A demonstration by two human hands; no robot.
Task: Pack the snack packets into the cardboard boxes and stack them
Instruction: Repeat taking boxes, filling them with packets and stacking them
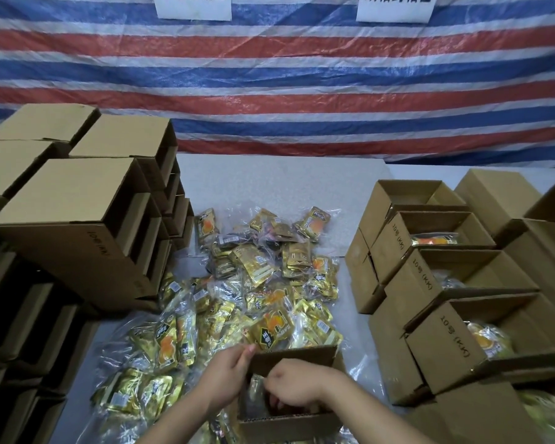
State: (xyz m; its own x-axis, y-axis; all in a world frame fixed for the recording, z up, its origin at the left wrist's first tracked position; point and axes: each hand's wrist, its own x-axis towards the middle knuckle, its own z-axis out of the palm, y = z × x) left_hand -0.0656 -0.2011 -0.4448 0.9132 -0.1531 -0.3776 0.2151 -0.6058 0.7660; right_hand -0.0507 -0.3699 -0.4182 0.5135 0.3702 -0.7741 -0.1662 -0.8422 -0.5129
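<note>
Far left: stacked boxes (74, 200), plain brown corrugated cardboard, rectangular, lying on their sides with open mouths facing right; a printed size mark shows on the nearest one. They appear empty, though the interiors are dark.

Centre: worktop (279, 184), pale grey, finely speckled. On it a loose heap of snack packets (257, 283), small flat pouches of glossy gold foil with orange and black print, many grouped inside crinkled clear plastic bags. The heap runs from mid-worktop to the near edge.

Near centre: open box (290, 392), same brown cardboard, flaps up, resting on the near part of the heap. Left hand (226, 376) pinches the box's far-left flap between thumb and fingers, steadying it. Right hand (297, 387) reaches into the box with fingers curled round a clear-wrapped bundle (257, 392) of packets; its contents are too blurred to identify.

Handling note, as a judgement: the step in hand is filling this box. Best done by keeping the flap held back, laying the bundle flat against the box floor, and pressing air out of the slippery plastic so later packets sit level and the flaps can close square for stacking.

Right: filled boxes (442, 277), upright in a staggered stepped group, tops open, orange and gold packets visible inside several.

Far background: striped tarpaulin (302, 75), red, white and blue woven plastic, creased, carrying two white paper signs (194, 6).
</note>
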